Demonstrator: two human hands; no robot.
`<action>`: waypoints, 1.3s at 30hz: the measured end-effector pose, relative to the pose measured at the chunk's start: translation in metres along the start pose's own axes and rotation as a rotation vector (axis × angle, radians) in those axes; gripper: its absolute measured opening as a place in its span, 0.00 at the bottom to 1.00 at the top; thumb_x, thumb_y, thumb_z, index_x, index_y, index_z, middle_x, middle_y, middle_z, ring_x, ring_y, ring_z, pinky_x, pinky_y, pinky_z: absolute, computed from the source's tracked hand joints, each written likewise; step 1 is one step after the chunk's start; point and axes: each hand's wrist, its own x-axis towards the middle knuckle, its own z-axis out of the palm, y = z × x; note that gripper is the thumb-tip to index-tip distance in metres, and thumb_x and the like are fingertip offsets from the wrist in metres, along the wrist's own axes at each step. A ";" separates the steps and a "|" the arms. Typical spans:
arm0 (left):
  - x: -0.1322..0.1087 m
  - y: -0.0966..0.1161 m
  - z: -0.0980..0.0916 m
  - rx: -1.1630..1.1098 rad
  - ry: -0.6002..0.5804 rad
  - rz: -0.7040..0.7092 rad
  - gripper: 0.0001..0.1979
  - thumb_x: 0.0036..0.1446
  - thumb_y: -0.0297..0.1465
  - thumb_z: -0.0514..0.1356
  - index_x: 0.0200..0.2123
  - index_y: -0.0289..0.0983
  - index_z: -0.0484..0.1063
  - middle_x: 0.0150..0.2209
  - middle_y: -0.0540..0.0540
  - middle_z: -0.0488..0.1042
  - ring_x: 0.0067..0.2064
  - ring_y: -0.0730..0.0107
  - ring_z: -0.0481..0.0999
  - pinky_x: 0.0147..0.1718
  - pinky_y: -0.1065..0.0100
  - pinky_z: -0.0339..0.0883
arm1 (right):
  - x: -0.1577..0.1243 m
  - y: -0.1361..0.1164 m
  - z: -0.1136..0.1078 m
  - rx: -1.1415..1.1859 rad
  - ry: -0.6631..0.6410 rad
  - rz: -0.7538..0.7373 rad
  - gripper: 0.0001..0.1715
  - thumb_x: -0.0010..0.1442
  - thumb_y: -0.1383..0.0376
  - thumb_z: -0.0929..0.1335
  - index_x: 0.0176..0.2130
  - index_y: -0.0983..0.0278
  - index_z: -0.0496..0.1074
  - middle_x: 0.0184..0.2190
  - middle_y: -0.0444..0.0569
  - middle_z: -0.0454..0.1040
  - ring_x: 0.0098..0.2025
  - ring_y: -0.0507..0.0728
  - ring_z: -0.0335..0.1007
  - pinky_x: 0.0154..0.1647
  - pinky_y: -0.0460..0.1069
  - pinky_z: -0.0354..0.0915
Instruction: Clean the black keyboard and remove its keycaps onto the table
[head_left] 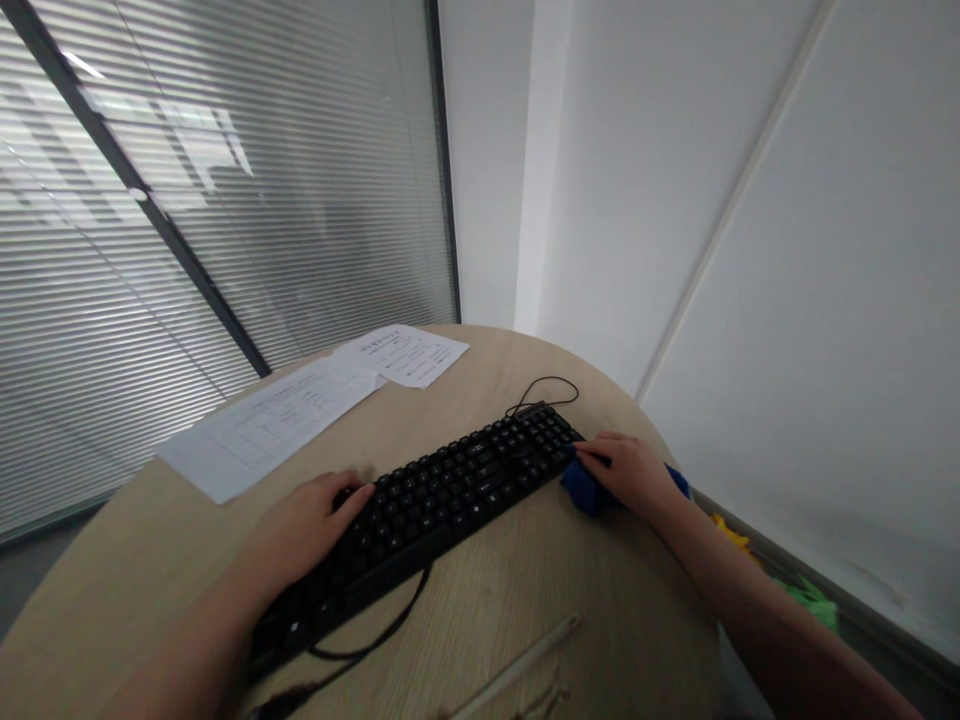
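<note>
A black keyboard [450, 500] lies at a slant across the round wooden table. My left hand [319, 515] grips its left part, thumb over the keys and fingers at the far edge, partly hidden. At the keyboard's right end, my right hand [626, 470] is closed on a blue cloth [585, 490], which bunches under the palm and touches the keyboard's corner. The black cable [409, 610] curls out on the near side, and a thin black loop of cord [555, 380] lies beyond the far right corner.
Printed paper sheets [285, 415] lie on the table [487, 370] at the far left. Near me is a pale, slim stick-like tool [525, 660] with a hole in its end. Yellow [731, 535] and green items [810, 600] sit low by the white wall [825, 350]. Glass with blinds [337, 180] borders the left.
</note>
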 end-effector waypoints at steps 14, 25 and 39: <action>-0.004 0.009 -0.004 -0.012 0.003 0.004 0.25 0.62 0.50 0.47 0.41 0.40 0.76 0.43 0.41 0.79 0.44 0.52 0.77 0.45 0.57 0.67 | 0.001 0.006 0.004 -0.006 0.016 0.068 0.19 0.63 0.60 0.66 0.52 0.59 0.76 0.47 0.51 0.80 0.46 0.63 0.77 0.48 0.57 0.70; -0.003 0.006 0.000 0.004 0.000 0.030 0.26 0.63 0.51 0.45 0.40 0.39 0.75 0.39 0.40 0.78 0.42 0.53 0.77 0.43 0.58 0.66 | 0.000 0.008 0.002 0.029 -0.019 -0.029 0.17 0.65 0.59 0.64 0.45 0.58 0.80 0.39 0.49 0.80 0.41 0.59 0.76 0.44 0.53 0.70; -0.001 0.006 0.000 -0.029 0.034 0.047 0.26 0.61 0.51 0.47 0.37 0.39 0.75 0.39 0.41 0.79 0.42 0.53 0.77 0.43 0.57 0.67 | 0.001 0.008 0.003 0.010 0.012 -0.040 0.16 0.65 0.59 0.64 0.43 0.58 0.80 0.39 0.50 0.80 0.41 0.59 0.76 0.45 0.54 0.70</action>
